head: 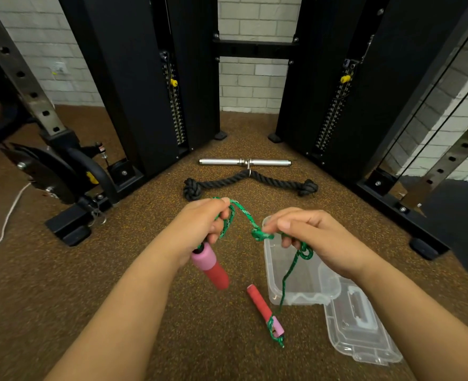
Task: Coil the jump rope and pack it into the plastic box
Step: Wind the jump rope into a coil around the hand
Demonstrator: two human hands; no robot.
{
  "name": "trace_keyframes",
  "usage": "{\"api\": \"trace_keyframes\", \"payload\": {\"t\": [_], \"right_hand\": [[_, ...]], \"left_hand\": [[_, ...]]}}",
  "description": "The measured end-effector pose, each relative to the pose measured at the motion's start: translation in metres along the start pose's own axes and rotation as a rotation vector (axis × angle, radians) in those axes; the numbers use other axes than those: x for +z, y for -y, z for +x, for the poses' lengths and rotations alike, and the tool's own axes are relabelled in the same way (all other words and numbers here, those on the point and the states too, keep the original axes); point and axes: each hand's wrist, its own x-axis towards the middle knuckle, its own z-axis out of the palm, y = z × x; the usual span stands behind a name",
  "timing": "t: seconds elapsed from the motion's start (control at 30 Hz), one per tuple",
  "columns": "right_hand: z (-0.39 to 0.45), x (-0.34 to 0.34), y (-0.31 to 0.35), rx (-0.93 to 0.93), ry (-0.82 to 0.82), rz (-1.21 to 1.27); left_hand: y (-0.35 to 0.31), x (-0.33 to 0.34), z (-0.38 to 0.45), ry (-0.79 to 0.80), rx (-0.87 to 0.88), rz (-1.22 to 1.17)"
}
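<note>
A green braided jump rope (pixel 245 215) spans between both hands above the brown floor. My left hand (pixel 200 226) grips loops of it, and one pink-and-red handle (pixel 211 266) hangs just below that hand. My right hand (pixel 315 237) pinches a knotted bunch of rope over the clear plastic box (pixel 275 290). From there a strand drops to the second red handle (pixel 263 310), which lies on the floor left of the box. The box is open and its clear lid (pixel 364 336) lies on the floor at its near right.
A black thick rope attachment (pixel 244 182) and a chrome bar (pixel 245 162) lie on the floor ahead. Black weight-machine columns (pixel 134 78) stand left and right. A black frame foot (pixel 70 226) sits at the left, with a white cord (pixel 5 224) beyond it.
</note>
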Motion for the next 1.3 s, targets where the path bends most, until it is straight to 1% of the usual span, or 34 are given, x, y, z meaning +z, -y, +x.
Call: {"api": "trace_keyframes", "payload": {"t": [0.1,0.17,0.23,0.37,0.5,0.57,0.67,0.73,0.8,1.0,1.07,1.13,1.17,1.27,1.3], "right_hand": [[0.007,0.005,-0.002,0.042,-0.157,-0.121],[0.010,0.006,-0.003,0.064,-0.225,-0.093],[0.010,0.004,-0.003,0.114,-0.199,-0.106],[0.010,0.006,-0.004,0.221,-0.045,-0.232],[0.008,0.008,0.001,0.271,-0.009,-0.287],[0.009,0.007,0.001,0.259,-0.014,-0.328],[0.011,0.004,-0.005,0.219,-0.147,-0.348],[0.011,0.001,-0.010,0.204,-0.226,-0.223],[0.010,0.001,-0.013,0.190,-0.256,-0.043],[0.011,0.005,-0.007,0.111,-0.356,0.678],[0.012,0.007,-0.004,0.109,-0.392,0.849],[0.013,0.007,-0.004,0.113,-0.434,0.953],[0.013,0.007,-0.003,0.120,-0.447,0.966],[0.012,0.005,-0.005,0.116,-0.433,0.922],[0.012,0.005,-0.004,0.095,-0.420,0.859]], "left_hand": [[0.000,-0.001,0.000,-0.029,0.009,-0.038],[0.000,-0.001,0.000,-0.024,0.012,-0.053],[0.000,0.000,0.000,-0.012,0.015,-0.067],[0.000,0.000,0.000,-0.014,0.020,-0.069],[0.001,0.002,0.001,-0.045,0.017,-0.085],[0.001,0.003,0.001,-0.053,0.016,-0.103],[0.002,0.003,0.003,-0.067,0.005,-0.120],[0.004,0.003,0.004,-0.087,-0.012,-0.124],[0.006,0.003,0.006,-0.104,-0.031,-0.124],[0.009,0.004,0.009,-0.134,-0.078,-0.154],[0.010,0.005,0.010,-0.135,-0.086,-0.157],[0.011,0.006,0.010,-0.141,-0.102,-0.151],[0.012,0.006,0.010,-0.145,-0.111,-0.149],[0.010,0.007,0.009,-0.149,-0.123,-0.179],[0.009,0.007,0.009,-0.150,-0.118,-0.205]]}}
